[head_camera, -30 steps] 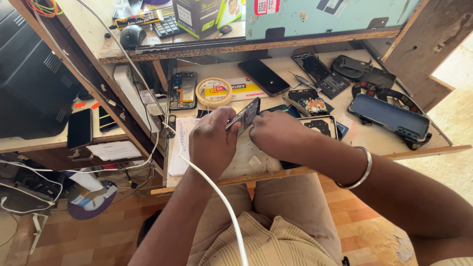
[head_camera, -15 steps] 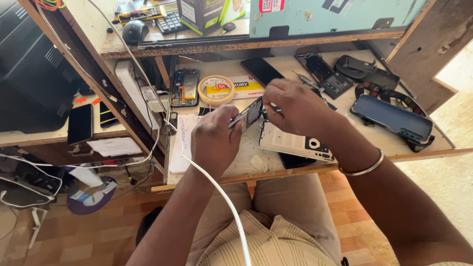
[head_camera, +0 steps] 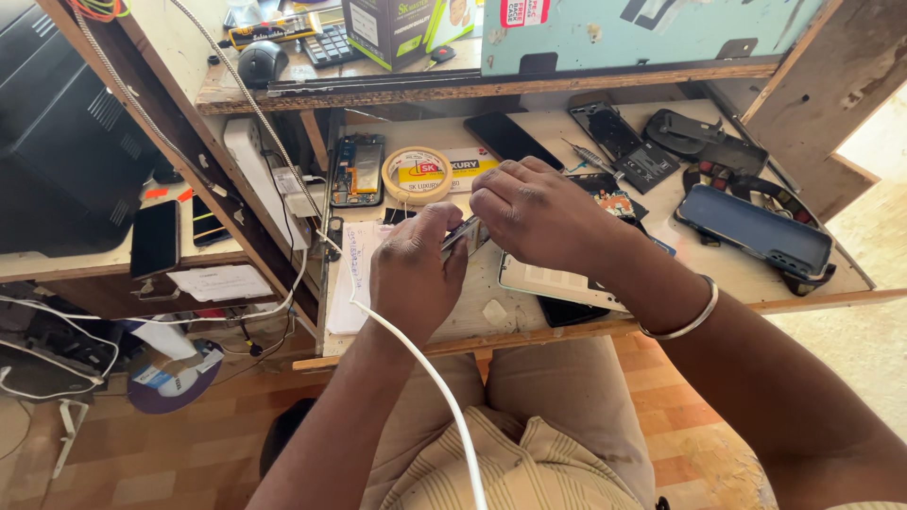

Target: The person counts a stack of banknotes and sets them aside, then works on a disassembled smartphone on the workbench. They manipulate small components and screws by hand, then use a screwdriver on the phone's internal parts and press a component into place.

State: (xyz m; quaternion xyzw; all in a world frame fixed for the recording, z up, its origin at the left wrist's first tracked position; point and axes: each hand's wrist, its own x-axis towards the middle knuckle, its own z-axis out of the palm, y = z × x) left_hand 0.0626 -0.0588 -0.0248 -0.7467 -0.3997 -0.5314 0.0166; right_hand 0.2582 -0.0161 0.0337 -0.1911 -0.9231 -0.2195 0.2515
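My left hand grips a small flat phone part by its edge, just above the wooden work table. My right hand is closed over the other end of the same part, fingers pinched on it. A silver bangle sits on my right wrist. Under my right hand lies a white rectangular device on top of a dark phone. Much of the held part is hidden by my fingers.
A roll of tape, an opened phone, a black phone, phone frames and a dark blue case lie on the table. A white cable crosses my lap. A shelf above holds boxes.
My right hand has moved from the table edge up to the part and now pinches it together with my left hand. The white device beneath came into view.
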